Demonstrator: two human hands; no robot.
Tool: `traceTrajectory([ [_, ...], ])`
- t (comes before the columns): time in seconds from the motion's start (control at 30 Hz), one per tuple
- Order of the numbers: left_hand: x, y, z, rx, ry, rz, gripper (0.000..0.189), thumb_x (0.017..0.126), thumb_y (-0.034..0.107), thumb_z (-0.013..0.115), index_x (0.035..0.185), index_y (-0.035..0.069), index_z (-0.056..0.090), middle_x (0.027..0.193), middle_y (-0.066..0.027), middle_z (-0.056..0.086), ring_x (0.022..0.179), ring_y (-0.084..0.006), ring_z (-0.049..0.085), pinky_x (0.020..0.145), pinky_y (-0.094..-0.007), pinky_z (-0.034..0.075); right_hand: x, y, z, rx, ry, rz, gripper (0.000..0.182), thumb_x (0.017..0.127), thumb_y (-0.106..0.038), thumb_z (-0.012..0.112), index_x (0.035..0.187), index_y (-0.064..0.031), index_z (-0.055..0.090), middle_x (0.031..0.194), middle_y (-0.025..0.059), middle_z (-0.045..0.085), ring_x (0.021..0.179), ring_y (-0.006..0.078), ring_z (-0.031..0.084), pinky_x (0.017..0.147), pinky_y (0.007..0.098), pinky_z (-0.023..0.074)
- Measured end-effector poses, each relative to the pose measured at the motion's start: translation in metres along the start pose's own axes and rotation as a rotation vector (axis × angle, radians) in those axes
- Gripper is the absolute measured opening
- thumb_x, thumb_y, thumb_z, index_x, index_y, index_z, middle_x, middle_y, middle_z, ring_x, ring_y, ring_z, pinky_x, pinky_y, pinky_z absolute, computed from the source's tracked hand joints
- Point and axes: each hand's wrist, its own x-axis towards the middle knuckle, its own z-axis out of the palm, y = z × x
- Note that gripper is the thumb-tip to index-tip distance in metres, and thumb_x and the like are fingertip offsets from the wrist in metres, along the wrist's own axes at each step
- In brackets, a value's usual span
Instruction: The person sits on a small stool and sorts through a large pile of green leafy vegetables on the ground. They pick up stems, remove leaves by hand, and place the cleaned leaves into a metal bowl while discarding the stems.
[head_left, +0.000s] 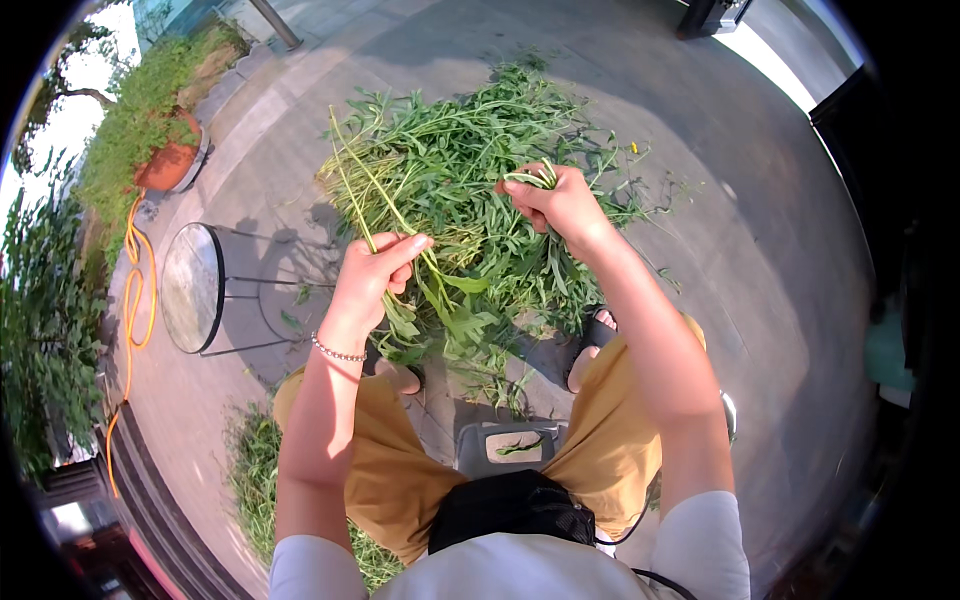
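Note:
My left hand (381, 271), with a beaded bracelet (339, 349) at the wrist, pinches two long green plant stems (379, 187). Their bare yellowish ends point up and away, and their leaves hang below the hand. To the right, my right hand (553, 201) grips a small bunch of leafy stems (541, 177); cut or broken ends stick out above the thumb, and leaves hang beneath. Both hands are above a large heap of cut leafy plants (480, 127) on the paved ground. The hands are apart from each other.
A round-topped stool or small table (193, 288) with thin metal legs stands at left. Beyond it lie an orange hose or cord (133, 285) and a terracotta pot (169, 161). More cut greens (255, 480) lie left of my legs. A grey plastic seat (471, 450) shows between my thighs.

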Motion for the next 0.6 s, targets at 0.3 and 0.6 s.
traceTrajectory([
  [0.3, -0.001, 0.001, -0.002, -0.025, 0.123, 0.000, 0.024, 0.081, 0.026, 0.067, 0.086, 0.003, 0.064, 0.055, 0.0076, 0.039, 0.046, -0.0018, 0.031, 0.042, -0.0184, 0.022, -0.009, 0.010, 0.016, -0.161, -0.295, 0.053, 0.014, 0.081, -0.017, 0.065, 0.085, -0.0037, 0.067, 0.058, -0.0044, 0.053, 0.046, 0.0029, 0.035, 0.042, 0.0203, 0.0263],
  [0.6, 0.006, -0.003, 0.002, 0.070, 0.262, 0.112, 0.023, 0.077, 0.023, 0.071, 0.066, 0.005, 0.060, 0.053, 0.0044, 0.046, 0.045, -0.0037, 0.039, 0.042, -0.0188, 0.029, -0.013, 0.032, 0.039, -0.249, -0.448, 0.043, 0.018, 0.078, -0.020, 0.069, 0.089, -0.0060, 0.069, 0.069, 0.0001, 0.064, 0.058, 0.0049, 0.051, 0.051, 0.0217, 0.0391],
])
